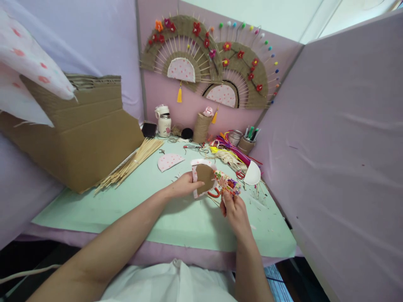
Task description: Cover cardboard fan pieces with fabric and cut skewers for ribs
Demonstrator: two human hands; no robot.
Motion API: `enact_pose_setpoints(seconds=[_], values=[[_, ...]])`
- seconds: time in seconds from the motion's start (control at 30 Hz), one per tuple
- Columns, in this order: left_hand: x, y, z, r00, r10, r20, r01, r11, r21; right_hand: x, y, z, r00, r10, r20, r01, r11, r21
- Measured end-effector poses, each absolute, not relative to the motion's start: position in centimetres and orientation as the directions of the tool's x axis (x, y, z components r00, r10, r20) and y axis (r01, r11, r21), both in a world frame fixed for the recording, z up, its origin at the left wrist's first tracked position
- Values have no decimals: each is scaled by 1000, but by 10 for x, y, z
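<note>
My left hand (185, 185) is closed on the left side of a half-round cardboard piece (205, 176), its thumb on the brown face. White fabric with pink dots (199, 162) wraps around the edge of that piece. In my right hand (234, 209) is a flower-patterned glue gun (227, 183), gripped by its handle. Its front end is at the right edge of the cardboard; whether it touches cannot be made out. Below the piece, a red-orange scissors handle (214, 193) partly shows on the table. A dotted half-round piece (170, 162) lies to the left.
A large cardboard sheet (94, 138) and a bundle of thin sticks (135, 161) occupy the left. Along the back stand a bottle (164, 121), a twine roll (202, 128) and a pen holder (246, 144). A white half-round piece (252, 173) lies right. Decorated fans (184, 31) hang behind.
</note>
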State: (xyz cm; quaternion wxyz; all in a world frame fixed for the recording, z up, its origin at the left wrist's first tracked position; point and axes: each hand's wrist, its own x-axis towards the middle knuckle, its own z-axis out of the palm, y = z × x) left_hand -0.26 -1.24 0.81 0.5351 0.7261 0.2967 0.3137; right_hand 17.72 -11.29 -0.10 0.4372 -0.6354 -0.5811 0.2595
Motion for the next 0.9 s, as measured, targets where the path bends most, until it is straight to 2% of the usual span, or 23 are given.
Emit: enact_pose_setpoints(seconds=[0.37,0.6,0.7,0.8,0.9], values=[[-3,-12,6,624,768,146,88,-255,963,175,-114,2,189,965,183,514,61,-856],[-3,-12,3,603,786,132,89,-231,969,171,-116,-3,167,971,173,434,85,-897],[-2,-10,2,562,823,84,55,-138,989,174,-122,1,146,967,207,365,142,-920],[-1,-6,1,475,880,-9,-67,46,997,194,-126,6,234,935,267,405,156,-901],[-2,-2,3,438,897,-52,-307,204,930,232,-124,5,461,844,274,544,-25,-839]])
